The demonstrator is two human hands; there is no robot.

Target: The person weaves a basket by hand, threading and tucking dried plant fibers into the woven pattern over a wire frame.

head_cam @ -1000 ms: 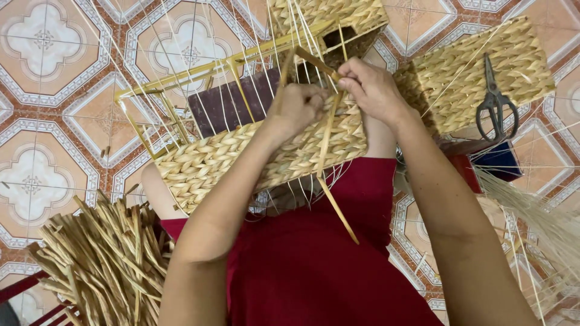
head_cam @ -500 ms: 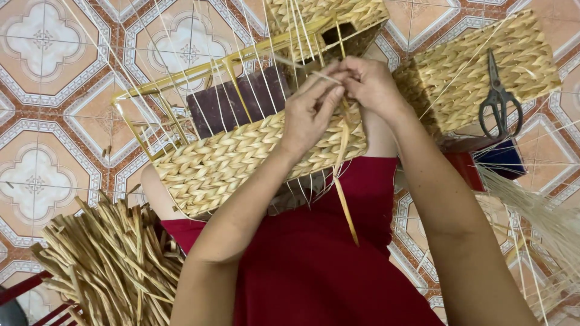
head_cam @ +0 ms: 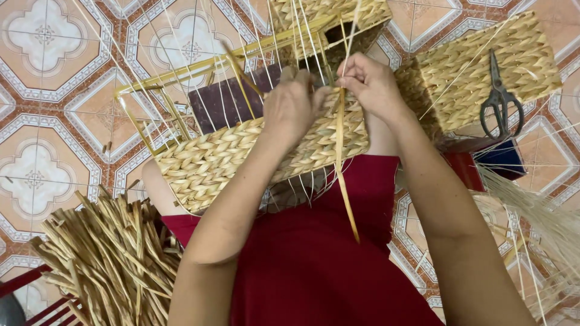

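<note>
A half-woven straw basket (head_cam: pixel 241 157) on a yellow wire frame (head_cam: pixel 175 75) rests across my lap over a red garment. My left hand (head_cam: pixel 293 108) presses on the woven wall's top edge with fingers curled around the strands there. My right hand (head_cam: pixel 371 84) pinches a long flat straw strand (head_cam: pixel 344 175) that hangs down over the red cloth. Thin pale upright strings run up from the woven wall between both hands. A dark purple panel (head_cam: pixel 226 102) shows inside the frame.
A finished woven basket (head_cam: pixel 483 78) lies at the right with scissors (head_cam: pixel 498 93) on top. A bundle of loose straw strips (head_cam: pixel 109 259) lies at the lower left, pale fibres (head_cam: pixel 544 223) at the right. Patterned floor tiles surround everything.
Both hands have come together at the basket's top edge, and the hanging strand has swung to a steeper, nearly vertical line under my right hand.
</note>
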